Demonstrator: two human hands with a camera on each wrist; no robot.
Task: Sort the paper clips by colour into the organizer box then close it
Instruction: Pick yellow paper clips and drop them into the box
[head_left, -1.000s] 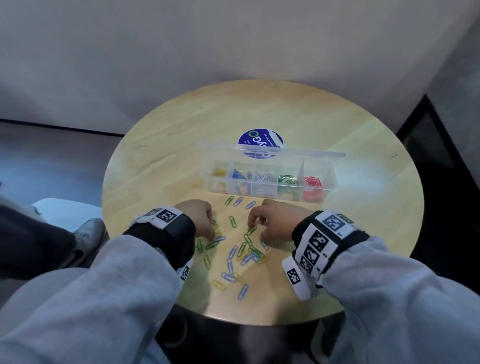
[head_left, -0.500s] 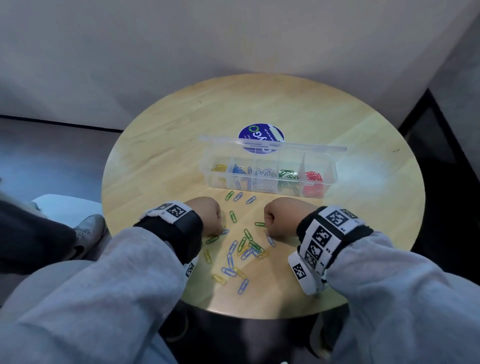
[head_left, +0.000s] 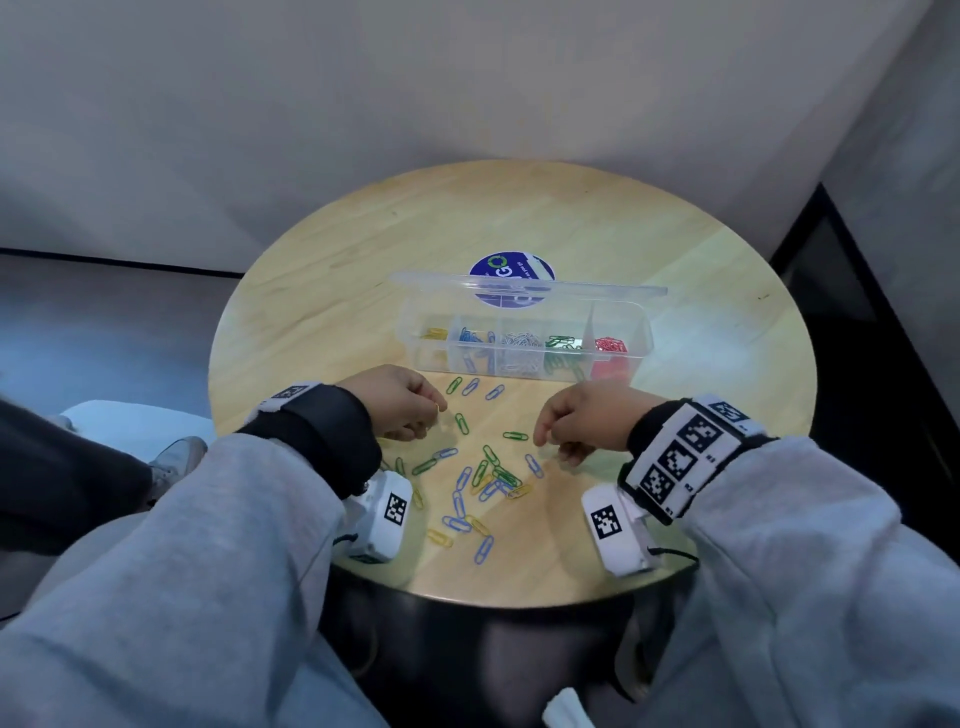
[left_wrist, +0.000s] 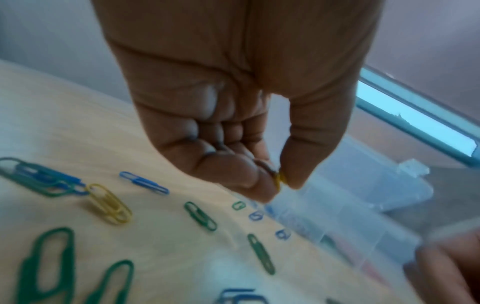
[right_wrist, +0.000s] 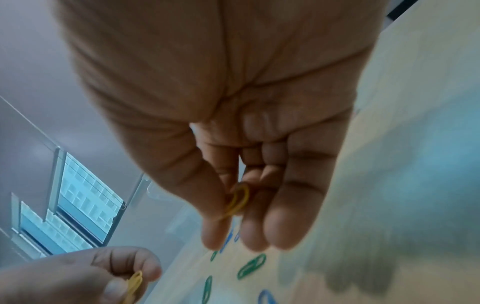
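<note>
Head view shows your left hand (head_left: 402, 402) and right hand (head_left: 584, 422) each pinching a yellow clip (left_wrist: 279, 179) in the fingers, the box's (head_left: 644, 338) yellow end at eleven o'clock, nearer your left.

The round table (head_left: 363, 270) is pale matt wood, the organizer box (head_left: 639, 343) clear glossy plastic, the sleeves (head_left: 208, 545) soft grey cloth.

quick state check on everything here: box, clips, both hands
organizer box: open, lid raised at the back, clips sorted by colour inside
loose paper clips: scattered on the round table; blue, green, yellow
left hand: pinches a yellow paper clip
right hand: pinches another yellow clip
</note>
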